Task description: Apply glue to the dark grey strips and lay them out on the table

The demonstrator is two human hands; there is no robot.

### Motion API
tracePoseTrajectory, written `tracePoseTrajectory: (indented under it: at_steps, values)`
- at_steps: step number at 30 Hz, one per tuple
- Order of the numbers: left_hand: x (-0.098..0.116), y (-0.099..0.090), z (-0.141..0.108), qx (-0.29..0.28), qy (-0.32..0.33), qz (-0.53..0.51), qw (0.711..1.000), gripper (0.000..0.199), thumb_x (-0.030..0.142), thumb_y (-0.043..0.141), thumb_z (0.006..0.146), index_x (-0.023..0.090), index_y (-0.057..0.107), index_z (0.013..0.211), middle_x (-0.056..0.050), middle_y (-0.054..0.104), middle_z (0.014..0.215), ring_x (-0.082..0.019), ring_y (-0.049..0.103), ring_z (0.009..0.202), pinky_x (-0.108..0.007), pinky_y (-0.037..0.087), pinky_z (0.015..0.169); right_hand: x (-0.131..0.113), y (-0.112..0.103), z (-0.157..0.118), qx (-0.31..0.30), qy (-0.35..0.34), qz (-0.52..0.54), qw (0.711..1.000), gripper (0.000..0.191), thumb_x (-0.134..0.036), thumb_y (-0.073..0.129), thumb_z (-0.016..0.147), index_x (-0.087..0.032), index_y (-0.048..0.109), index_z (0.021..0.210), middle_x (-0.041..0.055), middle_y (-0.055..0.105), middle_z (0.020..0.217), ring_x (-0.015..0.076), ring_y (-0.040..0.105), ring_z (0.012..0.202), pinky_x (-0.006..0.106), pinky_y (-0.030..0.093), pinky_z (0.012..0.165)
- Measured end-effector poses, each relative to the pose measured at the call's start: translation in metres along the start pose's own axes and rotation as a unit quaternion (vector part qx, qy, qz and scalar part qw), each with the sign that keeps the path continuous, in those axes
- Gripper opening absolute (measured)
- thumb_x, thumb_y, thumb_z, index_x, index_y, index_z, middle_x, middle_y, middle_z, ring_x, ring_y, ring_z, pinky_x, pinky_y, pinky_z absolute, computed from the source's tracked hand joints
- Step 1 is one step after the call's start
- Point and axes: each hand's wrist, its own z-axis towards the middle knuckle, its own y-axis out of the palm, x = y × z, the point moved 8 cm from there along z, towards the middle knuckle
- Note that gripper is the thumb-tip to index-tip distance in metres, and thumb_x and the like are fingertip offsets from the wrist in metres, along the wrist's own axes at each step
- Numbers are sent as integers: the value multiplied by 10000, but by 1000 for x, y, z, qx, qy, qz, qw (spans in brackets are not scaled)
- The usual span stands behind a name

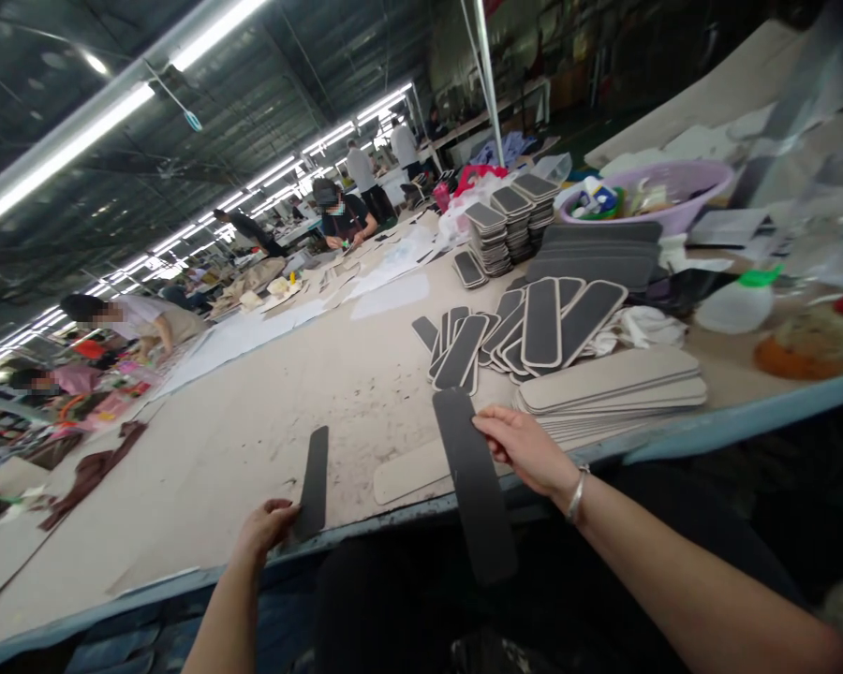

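Observation:
My right hand (pixel 524 447) pinches the edge of a long dark grey strip with rounded corners (pixel 474 487), which hangs tilted over the table's front edge. Between the fingers and thumb of my left hand (pixel 271 524) is a narrower dark strip (pixel 315 482), standing nearly upright above the tabletop. A beige rounded panel (pixel 414 471) lies at the table edge, partly behind the right-hand strip. Close to my right hand is a stack of long beige panels (pixel 611 384). Beyond it spread several dark strips with pale borders (pixel 542 323).
Farther back stand piles of small bordered pieces (pixel 510 220) and dark panels (pixel 594 253). A purple basin (pixel 702 187) holds odds and ends. A green-topped bottle (pixel 737 300) is at the right. Brown cloth (pixel 98 473) lies at the left. Other people (pixel 344 215) work along the table (pixel 253 421).

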Motion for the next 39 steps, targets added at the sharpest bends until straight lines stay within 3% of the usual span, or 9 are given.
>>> tracePoseTrajectory:
  at_steps: [5,10,14,17,24,29,32,36,39]
  values:
    - [1,-13,15,-5,9,149,989,219,360,708,517,169,625,583,-43,614,512,-228,597,550,-300,419,522,6,5,3,19,-11,-24,999,278,-410,655,695,-161,533,711,-57,420,528,60,357,469,178,241,429]
    - [17,-31,11,42,38,232,971,359,509,652,611,196,673,786,-49,672,732,-254,617,762,-306,416,638,12,7,5,18,-1,-34,999,261,-399,654,707,-165,541,728,-54,422,544,64,367,486,178,246,435]
    - [51,-43,-28,218,185,361,887,351,502,506,760,211,664,874,-69,640,934,-244,592,840,-315,403,688,14,9,5,7,7,-37,999,268,-399,662,708,-163,539,736,-55,410,548,62,362,494,174,241,436]
    - [60,-21,-53,238,293,411,830,352,471,466,797,205,692,842,-73,609,950,-220,578,824,-315,403,739,15,10,5,1,13,-22,1000,285,-402,679,696,-158,542,746,-57,405,557,59,357,498,171,238,434]
    - [22,-14,-37,207,220,347,888,376,466,523,706,131,667,799,-112,616,860,-255,590,858,-340,443,779,18,9,3,10,14,30,999,287,-374,717,665,-151,552,740,-60,413,550,47,349,480,156,215,412]
    - [33,-15,-47,199,148,236,940,397,480,577,657,142,631,860,-116,665,896,-298,607,900,-391,462,780,24,9,4,43,0,53,998,294,-358,749,624,-151,566,727,-59,446,550,45,372,467,148,249,402]
    - [64,11,-87,163,177,73,968,453,551,568,675,179,652,919,-95,674,976,-281,606,948,-387,466,819,26,12,5,55,-7,76,996,304,-367,755,625,-156,564,731,-56,471,529,52,406,466,149,323,425]
    - [91,105,-146,-130,158,-141,969,572,564,654,636,145,653,1025,-105,684,1004,-234,637,892,-312,509,755,20,12,5,72,-23,128,989,346,-398,760,626,-172,529,747,-46,526,565,58,478,507,161,433,515]
    - [86,155,-172,-219,78,-243,942,552,491,734,608,132,648,1019,-103,682,988,-209,650,855,-269,524,689,12,8,4,85,-43,161,982,374,-407,771,613,-181,503,743,-54,522,591,55,506,548,158,465,566]
